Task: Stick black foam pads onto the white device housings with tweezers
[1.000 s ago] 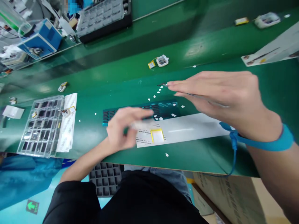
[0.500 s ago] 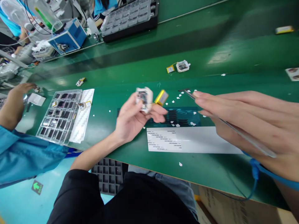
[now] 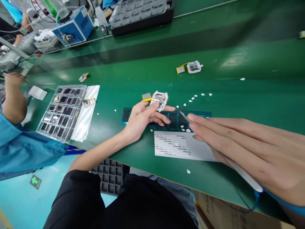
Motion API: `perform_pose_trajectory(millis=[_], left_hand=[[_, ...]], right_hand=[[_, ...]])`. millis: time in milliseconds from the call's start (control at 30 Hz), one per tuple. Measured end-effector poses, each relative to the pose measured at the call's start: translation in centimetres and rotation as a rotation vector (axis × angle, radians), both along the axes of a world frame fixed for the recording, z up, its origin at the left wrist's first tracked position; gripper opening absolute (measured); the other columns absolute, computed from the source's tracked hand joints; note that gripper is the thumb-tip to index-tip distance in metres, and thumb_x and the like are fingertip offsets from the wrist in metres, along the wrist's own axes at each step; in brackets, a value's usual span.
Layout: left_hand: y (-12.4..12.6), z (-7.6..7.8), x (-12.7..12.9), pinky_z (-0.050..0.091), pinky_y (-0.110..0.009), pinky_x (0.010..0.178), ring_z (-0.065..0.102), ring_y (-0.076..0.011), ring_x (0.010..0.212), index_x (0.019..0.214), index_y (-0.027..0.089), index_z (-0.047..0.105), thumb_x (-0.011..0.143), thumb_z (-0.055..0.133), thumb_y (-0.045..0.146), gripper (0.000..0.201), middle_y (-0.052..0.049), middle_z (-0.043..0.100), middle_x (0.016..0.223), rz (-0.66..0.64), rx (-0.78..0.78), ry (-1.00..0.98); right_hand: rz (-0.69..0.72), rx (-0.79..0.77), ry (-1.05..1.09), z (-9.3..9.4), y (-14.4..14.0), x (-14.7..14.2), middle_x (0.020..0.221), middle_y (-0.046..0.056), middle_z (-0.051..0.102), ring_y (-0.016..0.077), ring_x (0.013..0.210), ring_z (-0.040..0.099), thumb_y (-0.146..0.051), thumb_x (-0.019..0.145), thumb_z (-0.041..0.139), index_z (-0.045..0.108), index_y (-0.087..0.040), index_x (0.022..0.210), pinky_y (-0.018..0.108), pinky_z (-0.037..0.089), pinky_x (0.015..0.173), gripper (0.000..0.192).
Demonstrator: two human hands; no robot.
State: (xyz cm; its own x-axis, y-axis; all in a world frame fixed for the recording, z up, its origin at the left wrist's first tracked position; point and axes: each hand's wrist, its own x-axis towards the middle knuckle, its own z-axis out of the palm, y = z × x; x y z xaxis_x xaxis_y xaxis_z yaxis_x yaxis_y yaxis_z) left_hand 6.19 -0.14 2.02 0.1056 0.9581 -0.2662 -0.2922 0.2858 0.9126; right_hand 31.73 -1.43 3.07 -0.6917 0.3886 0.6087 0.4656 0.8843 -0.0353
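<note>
Between the thumb and fingers of my left hand (image 3: 140,119) is a white watch case (image 3: 160,99) with its inner electronics showing. A small yellow-edged battery (image 3: 147,97) lies beside the case, at its left. My right hand (image 3: 233,136) is closed around metal tweezers (image 3: 238,170), whose tips point left, just above a dark teal strip (image 3: 176,119) bearing rows of black pieces. Under both hands lies a printed white sheet (image 3: 171,148). Small white stickers (image 3: 185,104) are scattered on the green bench near the tweezers.
Farther back sits another watch case (image 3: 194,67) with its battery (image 3: 180,69). At left are a clear compartment tray (image 3: 63,111), a paper strip (image 3: 89,109) and a co-worker's arm (image 3: 14,98). A blue box (image 3: 73,27) and black tray (image 3: 143,24) stand behind.
My left hand has turned the watch case and moved it rightward; the battery now sits on its left instead of its right. The tweezers have come down and left to the teal strip.
</note>
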Motion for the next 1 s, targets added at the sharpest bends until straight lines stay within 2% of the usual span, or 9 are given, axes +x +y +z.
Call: perform_pose_trajectory(millis=[67, 200, 300, 367, 467, 533, 633, 767, 1000], left_hand=[[-0.2, -0.4, 0.0, 0.057, -0.021, 0.064, 0.072, -0.0122, 0.074, 0.099, 0.015, 0.076, 0.096, 0.075, 0.036, 0.022, -0.009, 0.083, 0.099, 0.012, 0.076, 0.06], [-0.1, -1.0, -0.1, 0.057, -0.019, 0.064, 0.063, -0.0068, 0.063, 0.086, 0.016, 0.073, 0.081, 0.089, 0.032, 0.023, 0.001, 0.074, 0.077, 0.129, 0.111, 0.055], [-0.1, -1.0, 0.0, 0.064, -0.022, 0.07, 0.073, -0.0097, 0.067, 0.091, 0.016, 0.07, 0.08, 0.089, 0.025, 0.024, 0.002, 0.075, 0.078, 0.17, 0.068, 0.005], [-0.3, -0.8, 0.0, 0.068, -0.025, 0.077, 0.079, -0.0127, 0.074, 0.092, 0.017, 0.067, 0.082, 0.086, 0.023, 0.023, 0.002, 0.077, 0.083, 0.172, 0.051, 0.003], [-0.5, -0.7, 0.2, 0.07, -0.028, 0.078, 0.082, -0.0149, 0.075, 0.086, 0.018, 0.061, 0.084, 0.085, 0.025, 0.025, 0.002, 0.077, 0.083, 0.14, 0.06, 0.015], [-0.7, -0.7, 0.2, 0.07, -0.026, 0.073, 0.081, -0.0148, 0.072, 0.082, 0.019, 0.058, 0.083, 0.085, 0.027, 0.029, 0.002, 0.076, 0.08, 0.115, 0.081, 0.032], [-0.8, -0.9, 0.3, 0.069, -0.024, 0.066, 0.079, -0.0132, 0.067, 0.081, 0.019, 0.058, 0.081, 0.087, 0.03, 0.03, 0.003, 0.074, 0.077, 0.092, 0.122, 0.086], [-0.8, -1.2, 0.3, 0.068, -0.022, 0.062, 0.077, -0.0121, 0.064, 0.081, 0.019, 0.059, 0.08, 0.09, 0.034, 0.034, 0.003, 0.074, 0.076, 0.074, 0.156, 0.146], [-0.8, -1.3, 0.3, 0.066, -0.023, 0.061, 0.074, -0.0118, 0.061, 0.08, 0.018, 0.061, 0.078, 0.093, 0.036, 0.037, 0.004, 0.073, 0.072, 0.081, 0.188, 0.144]], right_hand=[[-0.005, 0.008, -0.013, 0.0, -0.5, -0.3, 0.145, 0.004, 0.072, 0.0228, 0.13, 0.073, -0.007, 0.11, 0.054, 0.036, -0.023, 0.173, 0.041, 0.062, 0.1, 0.067], [0.003, 0.061, -0.015, 0.0, -0.7, -0.7, 0.143, 0.006, 0.072, 0.0246, 0.124, 0.075, -0.002, 0.108, 0.056, 0.039, -0.018, 0.172, 0.042, 0.062, 0.095, 0.068], [0.04, 0.095, -0.057, 0.1, -0.2, -0.8, 0.144, 0.007, 0.07, 0.0258, 0.119, 0.078, 0.0, 0.105, 0.059, 0.041, -0.013, 0.17, 0.041, 0.064, 0.09, 0.068], [0.087, 0.141, -0.11, 0.4, 0.3, -0.7, 0.141, 0.008, 0.07, 0.0268, 0.113, 0.08, -0.004, 0.106, 0.061, 0.043, -0.01, 0.168, 0.039, 0.065, 0.078, 0.065], [0.135, 0.23, -0.121, 0.8, 0.9, -0.8, 0.134, 0.01, 0.074, 0.0281, 0.103, 0.082, -0.007, 0.105, 0.064, 0.057, -0.008, 0.158, 0.038, 0.064, 0.064, 0.054], [0.158, 0.261, -0.121, 0.9, 1.1, -1.0, 0.133, 0.012, 0.075, 0.0277, 0.1, 0.083, -0.005, 0.103, 0.066, 0.066, -0.005, 0.145, 0.037, 0.064, 0.066, 0.042], [0.173, 0.274, -0.093, 0.3, 1.0, -1.3, 0.134, 0.016, 0.074, 0.0266, 0.1, 0.082, 0.003, 0.101, 0.063, 0.071, 0.0, 0.132, 0.039, 0.063, 0.073, 0.032], [0.16, 0.247, -0.059, -0.6, 0.6, -1.6, 0.137, 0.018, 0.072, 0.028, 0.105, 0.081, 0.004, 0.103, 0.058, 0.068, 0.002, 0.136, 0.043, 0.063, 0.08, 0.035], [0.158, 0.213, -0.067, -1.0, 0.2, -1.7, 0.138, 0.016, 0.073, 0.0256, 0.109, 0.079, 0.0, 0.104, 0.06, 0.07, -0.002, 0.136, 0.041, 0.062, 0.089, 0.034]])
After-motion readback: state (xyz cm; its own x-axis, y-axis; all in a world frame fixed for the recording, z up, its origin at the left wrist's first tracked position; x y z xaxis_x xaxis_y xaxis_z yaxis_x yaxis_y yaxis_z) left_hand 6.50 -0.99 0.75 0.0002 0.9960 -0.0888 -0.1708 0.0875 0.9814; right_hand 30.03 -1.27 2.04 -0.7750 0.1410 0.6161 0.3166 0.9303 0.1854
